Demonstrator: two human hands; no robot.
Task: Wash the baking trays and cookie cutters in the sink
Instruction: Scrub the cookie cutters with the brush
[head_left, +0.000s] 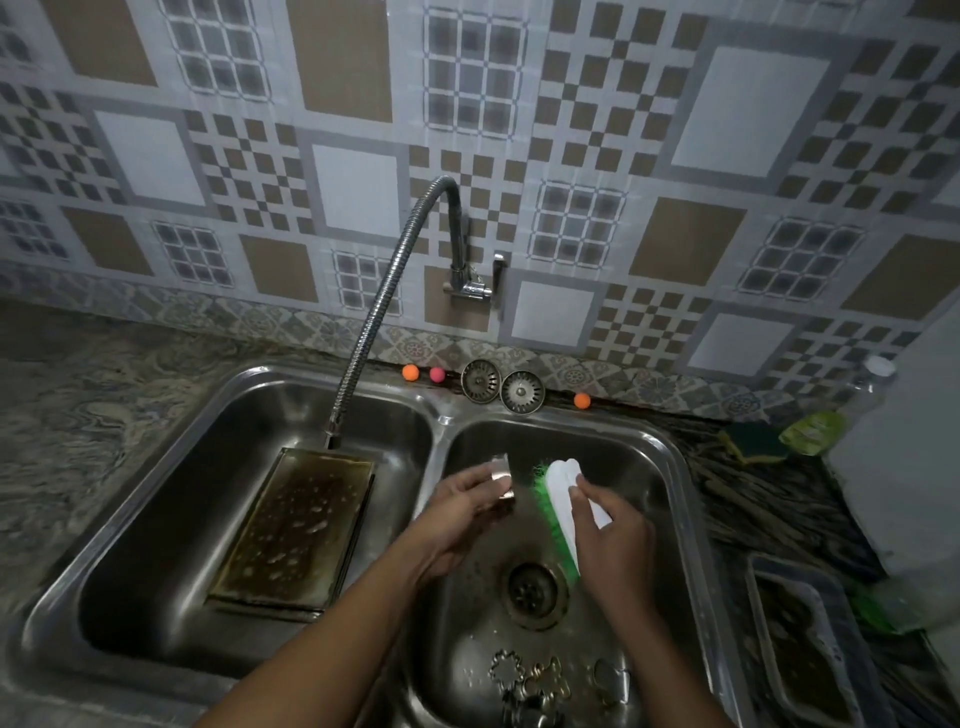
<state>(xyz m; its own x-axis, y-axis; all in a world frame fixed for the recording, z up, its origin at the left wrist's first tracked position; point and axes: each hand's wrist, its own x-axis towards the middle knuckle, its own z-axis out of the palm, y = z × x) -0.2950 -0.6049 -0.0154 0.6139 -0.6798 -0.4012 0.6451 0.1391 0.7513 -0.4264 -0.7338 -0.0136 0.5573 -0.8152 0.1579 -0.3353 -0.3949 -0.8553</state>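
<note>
Over the right basin (654, 457) of the steel double sink, my left hand (462, 509) holds a small metal cookie cutter (502, 475). Just to its right, my right hand (610, 535) grips a white scrub brush (561, 499) with green bristles turned toward the cutter; brush and cutter are a little apart. Several more metal cookie cutters (540, 680) lie on the basin floor near the front, below the drain (532, 592). A dark, wet baking tray (296, 525) lies flat in the left basin. Another tray (800, 644) rests on the counter at the right.
A flexible chrome tap (384, 291) arcs from the wall down over the left basin. Two sink strainers (501, 385) and small orange and pink balls (410, 372) sit on the back ledge. A green sponge (756, 441) and a plastic bottle (852, 410) stand at the right.
</note>
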